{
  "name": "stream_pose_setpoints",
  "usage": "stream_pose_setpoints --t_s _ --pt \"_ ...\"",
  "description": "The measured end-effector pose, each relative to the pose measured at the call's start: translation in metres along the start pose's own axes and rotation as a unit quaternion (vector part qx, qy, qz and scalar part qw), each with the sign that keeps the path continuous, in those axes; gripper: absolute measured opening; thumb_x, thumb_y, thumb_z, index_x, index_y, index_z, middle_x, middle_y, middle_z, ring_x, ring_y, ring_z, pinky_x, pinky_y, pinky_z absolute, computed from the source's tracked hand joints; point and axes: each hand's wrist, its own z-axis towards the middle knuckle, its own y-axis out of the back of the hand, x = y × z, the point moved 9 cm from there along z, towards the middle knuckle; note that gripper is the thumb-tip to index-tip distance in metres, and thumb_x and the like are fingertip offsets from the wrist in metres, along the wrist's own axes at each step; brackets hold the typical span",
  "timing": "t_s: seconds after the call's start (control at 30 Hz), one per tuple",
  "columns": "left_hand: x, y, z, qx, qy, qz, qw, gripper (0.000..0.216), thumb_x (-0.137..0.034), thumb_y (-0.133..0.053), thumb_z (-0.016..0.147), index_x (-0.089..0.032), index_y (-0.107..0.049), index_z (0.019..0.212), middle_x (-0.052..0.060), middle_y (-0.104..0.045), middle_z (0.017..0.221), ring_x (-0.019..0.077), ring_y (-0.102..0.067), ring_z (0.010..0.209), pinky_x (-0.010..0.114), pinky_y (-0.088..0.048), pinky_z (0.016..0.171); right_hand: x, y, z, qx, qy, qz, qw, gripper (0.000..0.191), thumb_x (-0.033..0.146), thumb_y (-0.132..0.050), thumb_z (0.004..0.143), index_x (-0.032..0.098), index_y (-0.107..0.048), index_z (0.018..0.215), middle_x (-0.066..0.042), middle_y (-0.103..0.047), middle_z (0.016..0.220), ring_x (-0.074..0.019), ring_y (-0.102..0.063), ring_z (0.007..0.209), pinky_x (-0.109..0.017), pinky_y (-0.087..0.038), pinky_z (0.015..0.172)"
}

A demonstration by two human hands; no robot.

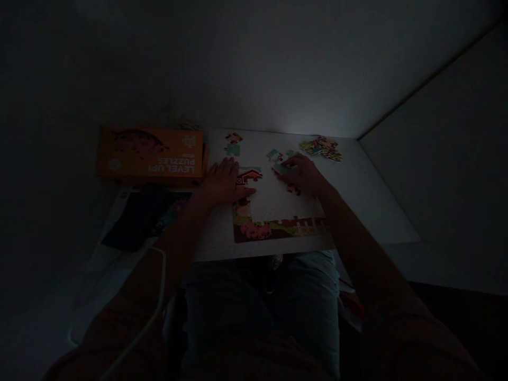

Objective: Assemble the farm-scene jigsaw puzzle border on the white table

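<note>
A partly joined jigsaw puzzle (257, 231) lies on the white table, its left side and bottom edge showing a barn, pink pigs and a fence. My left hand (223, 182) rests flat with spread fingers over the puzzle's upper left part. At the upper right, my right hand (304, 173) has its fingertips closed on a green jigsaw piece (282, 169), low over the table. Loose green pieces (273, 154) lie just beyond those fingers, and a dark red piece (293, 189) is under the hand. Dim light hides fine detail.
An orange puzzle box (151, 156) stands at the left, a dark cloth-like object (137, 219) before it. Heaped pieces (322, 147) lie at the back right; a few pieces (233, 144) sit at the back left. A wall bounds the table behind. A pale cable (162, 280) crosses my left arm.
</note>
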Motion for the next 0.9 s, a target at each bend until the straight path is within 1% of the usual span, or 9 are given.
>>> stream_pose_setpoints --t_s 0.13,0.2,0.3,0.37,0.5,0.6,0.7,0.83,0.9 --pt "-0.001 0.0 0.001 -0.003 -0.007 -0.001 1.0 0.101 -0.075 -0.043 0.109 -0.002 -0.025 0.176 0.023 -0.016 0.185 0.0358 -0.012 0.173 0.05 -0.013 0.14 0.029 -0.005 0.0 0.003 0.062 0.023 0.998 0.044 0.054 -0.084 0.093 0.029 -0.078 0.129 -0.013 -0.075 0.136 -0.0375 -0.068 0.13 -0.059 -0.052 0.116" --pt "-0.001 0.001 0.0 -0.002 -0.004 0.0 1.0 0.1 -0.075 -0.043 0.108 -0.004 -0.026 0.177 0.023 -0.016 0.185 0.0363 -0.013 0.173 0.051 -0.013 0.14 0.042 -0.009 0.0 0.007 0.093 0.021 0.995 0.043 0.054 -0.08 0.097 0.031 -0.079 0.132 -0.011 -0.075 0.138 -0.0366 -0.067 0.131 -0.058 -0.051 0.117" --pt "-0.002 0.003 -0.002 0.0 0.003 -0.001 1.0 0.1 -0.075 -0.044 0.107 -0.006 -0.026 0.177 0.022 -0.016 0.185 0.0369 -0.014 0.173 0.051 -0.014 0.14 0.056 -0.014 -0.001 0.031 0.132 0.008 0.991 0.035 0.051 -0.07 0.105 0.03 -0.082 0.13 -0.011 -0.075 0.135 -0.0337 -0.069 0.125 -0.054 -0.053 0.113" --pt "-0.003 0.004 -0.002 0.005 0.004 -0.002 1.0 0.1 -0.075 -0.044 0.107 -0.005 -0.026 0.177 0.023 -0.016 0.184 0.0368 -0.014 0.173 0.051 -0.014 0.14 0.062 -0.016 -0.002 0.042 0.146 -0.009 0.988 0.034 0.049 -0.065 0.108 0.028 -0.083 0.128 -0.012 -0.075 0.135 -0.0335 -0.069 0.125 -0.055 -0.051 0.113" --pt "-0.005 0.007 -0.003 0.006 0.004 0.0 1.0 0.101 -0.076 -0.043 0.107 -0.003 -0.025 0.176 0.023 -0.015 0.185 0.0378 -0.014 0.173 0.051 -0.014 0.14 0.065 -0.016 -0.004 0.057 0.13 -0.038 0.989 0.031 0.045 -0.063 0.11 0.033 -0.082 0.131 -0.01 -0.072 0.141 -0.036 -0.066 0.131 -0.059 -0.048 0.116" --pt "-0.006 0.007 -0.003 0.014 0.005 0.001 1.0 0.102 -0.075 -0.045 0.107 -0.003 -0.026 0.176 0.023 -0.016 0.185 0.0384 -0.014 0.173 0.052 -0.016 0.14 0.066 -0.017 -0.006 0.068 0.116 -0.041 0.99 0.029 0.044 -0.065 0.109 0.036 -0.082 0.131 -0.009 -0.071 0.145 -0.0361 -0.065 0.133 -0.059 -0.049 0.116" --pt "-0.006 0.008 -0.003 0.009 0.003 0.005 1.0 0.1 -0.074 -0.045 0.107 -0.004 -0.027 0.176 0.024 -0.017 0.184 0.0378 -0.015 0.173 0.052 -0.017 0.139 0.065 -0.019 -0.007 0.072 0.116 -0.036 0.99 0.027 0.046 -0.066 0.109 0.037 -0.082 0.129 -0.008 -0.07 0.145 -0.0355 -0.066 0.132 -0.059 -0.049 0.117" --pt "-0.004 0.006 -0.002 0.007 0.003 0.006 1.0 0.1 -0.075 -0.044 0.108 -0.004 -0.028 0.176 0.023 -0.017 0.184 0.0376 -0.015 0.173 0.051 -0.016 0.139 0.066 -0.019 -0.01 0.066 0.122 -0.059 0.989 0.032 0.044 -0.06 0.112 0.035 -0.08 0.135 -0.011 -0.067 0.148 -0.038 -0.062 0.136 -0.062 -0.046 0.117" --pt "-0.003 0.005 -0.001 -0.001 0.0 0.004 1.0 0.1 -0.076 -0.043 0.107 -0.005 -0.028 0.176 0.022 -0.018 0.185 0.0378 -0.016 0.172 0.05 -0.016 0.139 0.07 -0.012 -0.014 0.054 0.114 -0.068 0.99 0.037 0.045 -0.057 0.112 0.033 -0.076 0.142 -0.013 -0.066 0.15 -0.0397 -0.06 0.139 -0.066 -0.044 0.117"
